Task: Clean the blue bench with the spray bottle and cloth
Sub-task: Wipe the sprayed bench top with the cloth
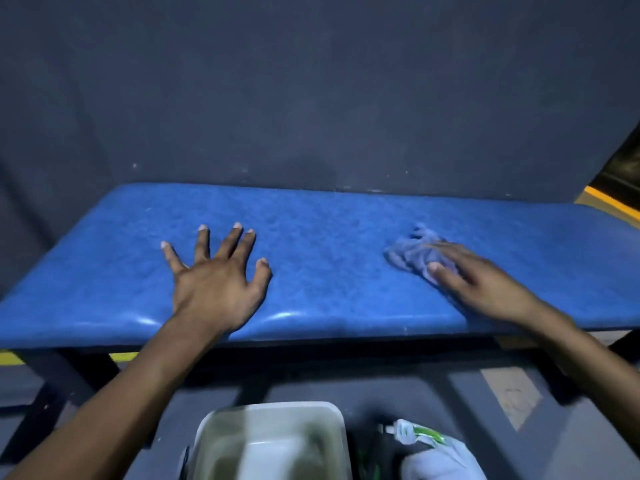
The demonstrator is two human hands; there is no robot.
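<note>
The blue padded bench [329, 237] spans the view from left to right. My left hand [214, 278] lies flat on its left-middle part with the fingers spread. A crumpled blue-grey cloth [412, 254] sits on the right part of the bench. My right hand [478, 282] presses on the cloth's near right side with straight fingers. A spray bottle [419, 436] with a white and green nozzle stands on the floor at the bottom right, blurred.
A dark wall rises right behind the bench. A pale plastic tub [273, 441] sits on the grey floor below the bench's front edge, next to the bottle. A yellow-edged floor strip [609, 202] shows at far right.
</note>
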